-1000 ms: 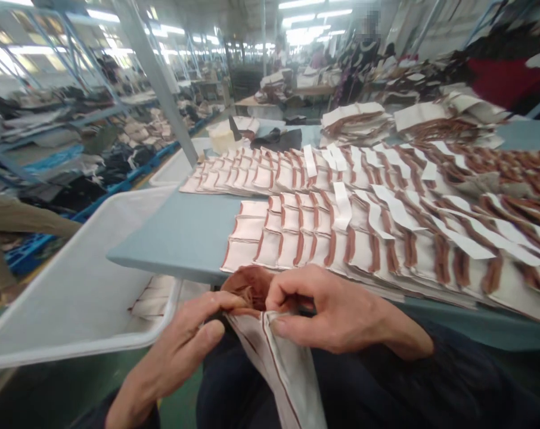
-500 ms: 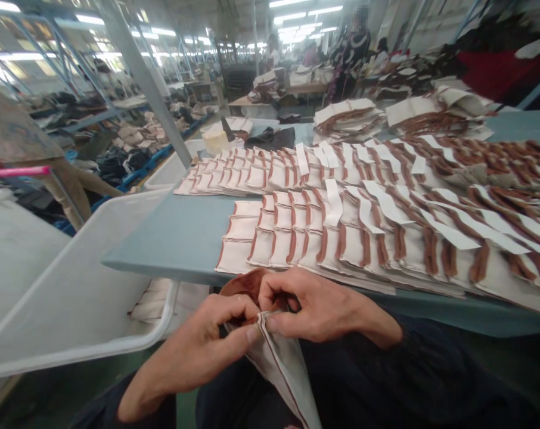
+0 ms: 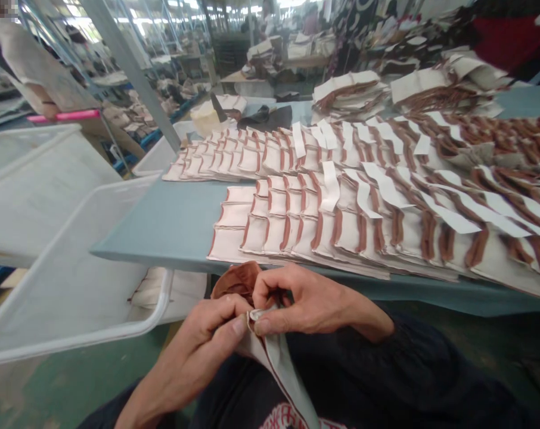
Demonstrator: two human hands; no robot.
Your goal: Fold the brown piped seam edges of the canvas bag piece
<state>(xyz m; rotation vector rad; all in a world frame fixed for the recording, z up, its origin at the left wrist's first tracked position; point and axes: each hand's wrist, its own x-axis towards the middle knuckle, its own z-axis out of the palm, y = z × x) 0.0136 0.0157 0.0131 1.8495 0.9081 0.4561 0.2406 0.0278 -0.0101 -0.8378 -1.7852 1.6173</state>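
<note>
Above my lap I hold a stitched fabric piece (image 3: 284,363), off-white with a dark seam along its length and a reddish-brown side bunched at the top. My left hand (image 3: 207,339) pinches the seam's upper end between thumb and index finger. Right beside it, my right hand (image 3: 306,304) pinches the same end, its fingers curled over the brown cloth. The two thumb tips almost meet at the seam. Whether a small item sits between the fingertips is hidden. The lower part of the piece hangs down toward my lap.
Overlapping rows of off-white, brown-edged fabric pieces (image 3: 274,229) with white paper strips (image 3: 330,186) lie on the blue-grey table (image 3: 149,220). White bins (image 3: 82,262) stand at the left, with fabric in one. A person (image 3: 33,71) holds a pink-handled trolley (image 3: 64,116). Stacks (image 3: 348,95) lie behind.
My view has tilted down slightly. The seam's end has parted a little between my thumbs. At the left, the person and the pink handle have shifted right in view.
</note>
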